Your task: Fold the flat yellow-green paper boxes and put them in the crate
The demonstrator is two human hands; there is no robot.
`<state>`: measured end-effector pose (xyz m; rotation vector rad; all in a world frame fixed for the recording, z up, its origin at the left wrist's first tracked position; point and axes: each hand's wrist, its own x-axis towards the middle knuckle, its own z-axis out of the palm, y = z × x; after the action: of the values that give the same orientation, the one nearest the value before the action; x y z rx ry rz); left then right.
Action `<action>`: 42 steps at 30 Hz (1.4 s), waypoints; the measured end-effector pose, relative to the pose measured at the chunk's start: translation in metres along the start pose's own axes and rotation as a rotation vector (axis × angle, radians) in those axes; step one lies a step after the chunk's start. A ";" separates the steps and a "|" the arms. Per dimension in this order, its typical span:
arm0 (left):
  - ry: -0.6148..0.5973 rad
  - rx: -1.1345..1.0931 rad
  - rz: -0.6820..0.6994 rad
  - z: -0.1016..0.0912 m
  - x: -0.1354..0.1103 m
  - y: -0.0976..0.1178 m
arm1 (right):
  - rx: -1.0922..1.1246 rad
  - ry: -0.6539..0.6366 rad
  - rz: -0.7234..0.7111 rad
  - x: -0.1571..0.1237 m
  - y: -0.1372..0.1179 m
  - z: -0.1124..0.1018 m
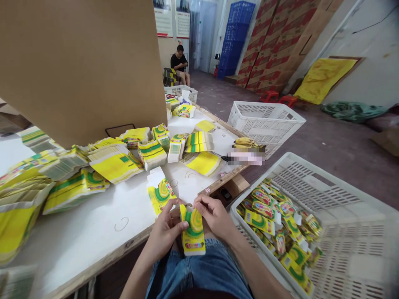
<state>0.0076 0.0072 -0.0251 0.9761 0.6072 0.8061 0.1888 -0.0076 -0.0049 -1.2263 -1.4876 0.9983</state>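
Observation:
Above my lap I hold a small yellow-green printed carton (193, 232). My left hand (170, 228) grips its left side, thumb across the front. At its upper right corner, the fingers of my right hand (215, 214) are pinched together on the top edge. Just behind, another flat yellow carton (160, 193) with white flaps lies on the white table (131, 216) near its edge. To my right stands a white plastic crate (299, 166) with many yellow cartons (264, 220) heaped inside.
Stacks of flattened cartons (115, 162) spread across the table beside a large cardboard box (84, 70). Bananas (246, 143) lie at the table's right edge. A second white crate (264, 110) stands beyond. Far back sits a person (179, 62) near blue crates (237, 37).

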 end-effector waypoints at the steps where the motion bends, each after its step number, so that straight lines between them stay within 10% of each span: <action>1: 0.009 0.000 -0.002 0.001 0.000 0.000 | -0.020 0.023 -0.022 0.001 0.000 0.000; 11: 0.093 0.036 -0.015 0.001 0.003 0.001 | 0.037 0.227 -0.025 0.002 0.011 0.007; 19: 0.124 0.230 0.001 0.010 0.005 0.003 | 0.000 0.006 0.202 -0.001 0.002 -0.002; 31: 0.082 0.067 -0.024 0.005 0.010 -0.001 | -0.128 0.015 0.136 -0.009 0.007 0.002; 42: 0.082 0.066 0.045 0.038 0.020 -0.011 | -0.125 0.197 0.040 -0.026 0.013 -0.007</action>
<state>0.0511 0.0020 -0.0205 1.0234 0.6877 0.8738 0.2002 -0.0308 -0.0201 -1.4060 -1.3914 0.7951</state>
